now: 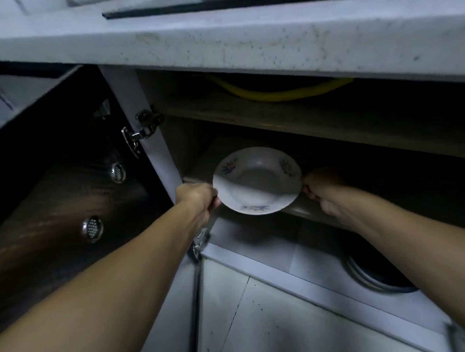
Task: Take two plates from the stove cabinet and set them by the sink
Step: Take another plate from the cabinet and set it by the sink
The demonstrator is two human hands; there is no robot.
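A white deep plate (256,181) with small flower prints on its rim is at the front edge of the middle shelf (323,216) in the open stove cabinet. My left hand (199,201) grips its left rim. My right hand (322,194) grips its right rim, partly in shadow. I cannot tell whether another plate lies under this one. The plate tilts slightly toward me.
The dark cabinet door (63,186) stands open at the left, with two round metal vents and a hinge (141,129). Above runs the marble countertop (244,39) with the stove's black edge. A yellow hose (275,93) lies on the top shelf. Round dishes (376,273) sit on the cabinet floor, lower right.
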